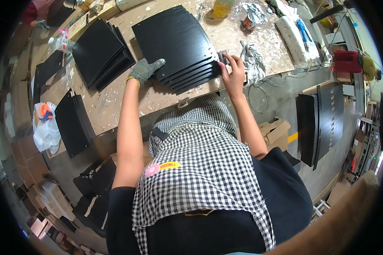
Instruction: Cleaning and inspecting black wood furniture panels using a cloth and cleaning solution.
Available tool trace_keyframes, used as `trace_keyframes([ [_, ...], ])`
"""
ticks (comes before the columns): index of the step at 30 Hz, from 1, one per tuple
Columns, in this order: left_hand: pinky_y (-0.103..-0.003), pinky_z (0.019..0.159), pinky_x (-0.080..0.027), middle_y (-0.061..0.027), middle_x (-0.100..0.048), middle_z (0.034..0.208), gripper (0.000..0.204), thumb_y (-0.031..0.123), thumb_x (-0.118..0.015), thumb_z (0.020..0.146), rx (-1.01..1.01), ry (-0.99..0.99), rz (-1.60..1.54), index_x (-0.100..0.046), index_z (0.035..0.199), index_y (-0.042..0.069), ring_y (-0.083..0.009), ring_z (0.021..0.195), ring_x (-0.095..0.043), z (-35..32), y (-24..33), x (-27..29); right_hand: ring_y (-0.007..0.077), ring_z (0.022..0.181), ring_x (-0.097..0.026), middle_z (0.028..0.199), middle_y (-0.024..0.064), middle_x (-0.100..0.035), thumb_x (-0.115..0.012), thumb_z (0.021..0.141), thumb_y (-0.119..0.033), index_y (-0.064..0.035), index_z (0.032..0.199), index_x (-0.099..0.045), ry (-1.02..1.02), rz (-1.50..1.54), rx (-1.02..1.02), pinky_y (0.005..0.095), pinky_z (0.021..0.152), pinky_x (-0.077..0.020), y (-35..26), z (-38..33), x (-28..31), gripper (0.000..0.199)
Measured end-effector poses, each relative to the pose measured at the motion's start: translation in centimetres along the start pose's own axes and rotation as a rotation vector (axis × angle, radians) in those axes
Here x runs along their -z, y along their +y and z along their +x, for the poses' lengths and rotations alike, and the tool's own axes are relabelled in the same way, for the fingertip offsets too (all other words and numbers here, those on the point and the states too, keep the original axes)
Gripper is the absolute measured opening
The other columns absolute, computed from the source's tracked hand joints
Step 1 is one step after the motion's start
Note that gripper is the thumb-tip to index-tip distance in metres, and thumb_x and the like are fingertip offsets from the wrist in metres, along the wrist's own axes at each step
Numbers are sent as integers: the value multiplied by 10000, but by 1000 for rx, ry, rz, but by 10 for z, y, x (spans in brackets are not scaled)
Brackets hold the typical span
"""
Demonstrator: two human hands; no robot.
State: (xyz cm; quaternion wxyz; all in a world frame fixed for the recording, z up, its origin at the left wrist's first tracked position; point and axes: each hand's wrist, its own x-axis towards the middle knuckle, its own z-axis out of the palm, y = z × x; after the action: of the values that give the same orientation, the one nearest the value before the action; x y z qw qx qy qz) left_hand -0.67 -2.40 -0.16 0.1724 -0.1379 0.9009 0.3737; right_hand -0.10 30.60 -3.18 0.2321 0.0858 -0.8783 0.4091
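Note:
A stack of black panels (174, 38) lies on the worktable in front of me, its near edges fanned out in steps. My left hand (144, 70), in a grey knit glove, rests at the stack's near left corner. Its thumb is stretched out over the top panel, apart from the other fingers. At the right side of the stack, my bare right hand (233, 73) is closed on a small grey-brown block (222, 57) against the panel edges. What the block is made of is too small to tell.
More black panels (98, 51) lie left of the stack, with others (74, 123) at the table's left end. A crumpled whitish rag (254, 63) sits right of my right hand, a small can (248, 23) behind it. Another panel stack (321, 123) stands off the table, right.

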Motion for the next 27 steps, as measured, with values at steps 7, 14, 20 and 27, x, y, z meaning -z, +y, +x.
trace_keyframes([
  [7,-414,807,-540,-200,-727,856,890,823,-561,782,31,-143,204,-737,1000,-22,-332,835,-709,21,-11,0,318,919,-580,994,129,-581,-777,734,-88,-46,1165,-651,-240,55,485,425,808,-488,-54,-37,-56,452],
  [14,-440,823,-533,-200,-724,817,828,801,-496,836,-136,-161,215,-741,998,26,-356,874,-711,17,-4,0,248,905,-565,964,100,-550,-650,818,-139,-40,1152,-656,-602,252,976,359,807,-506,-93,-68,-89,348],
  [20,-441,835,-529,-195,-732,863,837,805,-491,835,-119,-77,220,-735,1036,30,-365,886,-710,32,-31,-13,304,918,-580,1015,125,-578,-806,724,-88,-89,1152,-646,-413,227,564,398,792,-517,-68,-58,-46,457],
  [27,-392,717,-545,-166,-726,818,754,734,-570,845,-121,-48,170,-730,1034,21,-286,715,-704,29,-21,-17,283,943,-554,1003,116,-554,-694,776,-133,-28,1097,-639,-450,97,714,375,840,-488,-84,-59,-82,342],
])
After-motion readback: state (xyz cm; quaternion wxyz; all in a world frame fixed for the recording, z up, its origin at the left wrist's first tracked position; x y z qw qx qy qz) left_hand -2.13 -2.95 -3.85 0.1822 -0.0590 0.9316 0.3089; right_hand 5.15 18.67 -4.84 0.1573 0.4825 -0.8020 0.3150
